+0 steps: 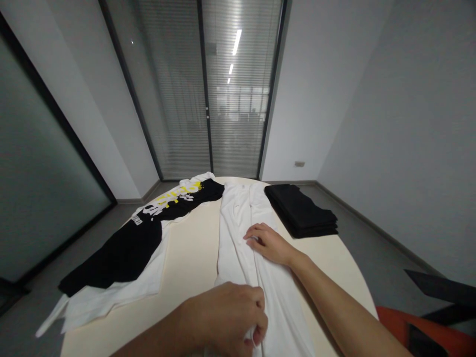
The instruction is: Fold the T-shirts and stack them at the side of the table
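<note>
A long white garment (236,218) lies lengthwise down the middle of the table, with soft folds along it; it could be trousers, but I cannot be sure. My left hand (232,315) is closed at its near part, pinching a bit of the white cloth between thumb and fingers. Farther up, my right hand (269,243) rests on the garment with its fingers bent, thumb and index finger pinching the fabric near the middle. The cloth under both hands is partly hidden.
Left on the pale round table (193,243) lie black and white clothes (130,250) with yellow and white print, partly overhanging the edge. A folded black stack (301,210) sits at the right. An orange chair (420,329) stands at lower right.
</note>
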Demonstrator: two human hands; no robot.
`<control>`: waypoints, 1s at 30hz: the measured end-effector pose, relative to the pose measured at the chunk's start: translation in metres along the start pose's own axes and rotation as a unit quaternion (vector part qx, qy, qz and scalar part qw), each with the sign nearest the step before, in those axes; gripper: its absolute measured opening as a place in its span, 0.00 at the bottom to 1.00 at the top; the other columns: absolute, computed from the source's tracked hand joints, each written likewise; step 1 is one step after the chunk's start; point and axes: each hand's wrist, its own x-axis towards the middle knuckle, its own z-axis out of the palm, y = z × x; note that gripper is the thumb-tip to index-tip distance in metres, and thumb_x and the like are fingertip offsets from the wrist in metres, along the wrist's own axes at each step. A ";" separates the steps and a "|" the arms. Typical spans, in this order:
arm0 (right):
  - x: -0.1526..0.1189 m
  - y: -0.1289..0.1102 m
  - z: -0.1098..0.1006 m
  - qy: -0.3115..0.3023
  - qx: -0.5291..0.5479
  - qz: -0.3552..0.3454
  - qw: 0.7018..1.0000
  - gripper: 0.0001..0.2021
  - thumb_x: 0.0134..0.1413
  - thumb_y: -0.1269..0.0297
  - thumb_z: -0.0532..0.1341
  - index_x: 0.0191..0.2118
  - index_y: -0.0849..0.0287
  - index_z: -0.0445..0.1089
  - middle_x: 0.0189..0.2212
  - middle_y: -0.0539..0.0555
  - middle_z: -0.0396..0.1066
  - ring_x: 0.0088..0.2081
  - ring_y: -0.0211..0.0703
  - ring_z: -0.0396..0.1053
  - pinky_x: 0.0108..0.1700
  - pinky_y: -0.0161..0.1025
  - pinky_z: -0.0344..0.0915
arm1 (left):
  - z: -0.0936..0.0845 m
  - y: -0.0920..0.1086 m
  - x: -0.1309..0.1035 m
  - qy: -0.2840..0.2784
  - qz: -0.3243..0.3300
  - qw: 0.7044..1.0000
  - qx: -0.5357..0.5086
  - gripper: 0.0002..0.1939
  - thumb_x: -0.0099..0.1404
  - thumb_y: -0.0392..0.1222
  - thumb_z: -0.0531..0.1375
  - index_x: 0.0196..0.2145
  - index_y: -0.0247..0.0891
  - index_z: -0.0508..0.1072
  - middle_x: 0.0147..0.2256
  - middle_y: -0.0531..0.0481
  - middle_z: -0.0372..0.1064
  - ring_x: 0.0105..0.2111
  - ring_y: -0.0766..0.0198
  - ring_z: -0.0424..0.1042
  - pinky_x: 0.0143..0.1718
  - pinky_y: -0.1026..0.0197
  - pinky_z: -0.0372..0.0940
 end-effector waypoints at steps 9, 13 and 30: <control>0.000 -0.001 -0.002 -0.006 -0.002 0.009 1.000 0.10 0.65 0.62 0.58 0.46 0.54 0.75 0.44 0.57 0.74 0.47 0.49 0.68 0.51 0.46 0.63 | 0.011 -0.007 0.009 -0.071 0.033 0.994 -0.080 0.05 0.59 0.35 0.64 0.34 0.43 0.75 0.32 0.56 0.74 0.31 0.63 0.72 0.29 0.65 0.56; -0.001 -0.003 -0.001 -0.010 -0.021 -0.002 1.000 0.12 0.62 0.61 0.61 0.50 0.55 0.74 0.48 0.58 0.72 0.50 0.50 0.66 0.54 0.48 0.62 | 0.010 -0.008 0.011 -0.066 0.047 0.990 -0.117 0.08 0.59 0.35 0.65 0.38 0.42 0.76 0.34 0.55 0.74 0.31 0.65 0.71 0.31 0.66 0.58; -0.001 -0.022 -0.021 -0.120 0.101 0.036 0.987 0.11 0.58 0.57 0.64 0.40 0.55 0.80 0.35 0.53 0.78 0.32 0.40 0.70 0.34 0.35 0.63 | 0.022 -0.010 0.027 -0.260 0.124 0.913 -0.289 0.12 0.52 0.26 0.60 0.30 0.40 0.65 0.25 0.60 0.61 0.25 0.67 0.67 0.30 0.65 0.63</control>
